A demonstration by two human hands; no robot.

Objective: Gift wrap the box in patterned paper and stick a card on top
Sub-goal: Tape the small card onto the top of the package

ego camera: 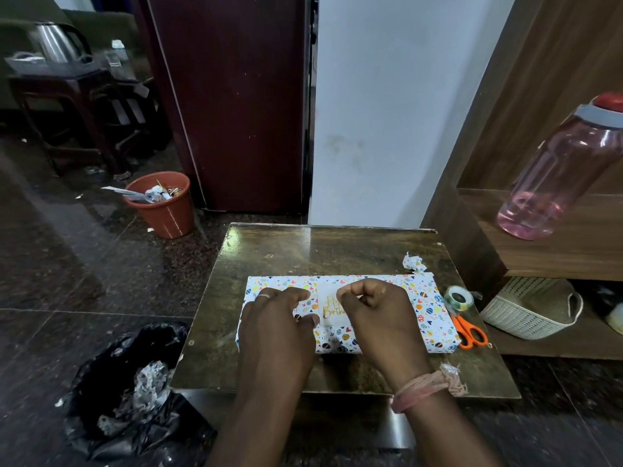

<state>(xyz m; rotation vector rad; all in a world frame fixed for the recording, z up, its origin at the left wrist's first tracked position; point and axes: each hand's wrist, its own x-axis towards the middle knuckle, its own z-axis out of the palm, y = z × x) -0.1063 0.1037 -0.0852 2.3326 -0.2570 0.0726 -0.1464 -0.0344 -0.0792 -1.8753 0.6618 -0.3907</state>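
The box (428, 308), already covered in patterned paper, lies flat across the middle of the small table (269, 251). On its top face sits a white card (332, 308) with gold lettering, only partly visible between the two hands.

The left hand (276, 318) rests on the box just left of the card, fingers fairly straight, fingertips at the card's left edge. The right hand (381, 311) hovers over the card's right part with its fingers curled in; whether they pinch a bit of tape or hold nothing, I cannot tell.

The step in hand looks like fixing the card down. To do it well, I would keep the left fingertips pressing flat so the card cannot slide, square its edges to the box's long sides, then smooth each strip of tape from the middle outward — no trapped folds or lifted corners.

Just right of the box lie a tape roll (459, 298) and, nearer the person, orange scissors (468, 332); a crumpled paper scrap (414, 262) sits at the box's far right corner.

Hard to make out — the card's right half and lower edge are hidden under the right hand, its wording is cut off, and any tape already on it does not show.
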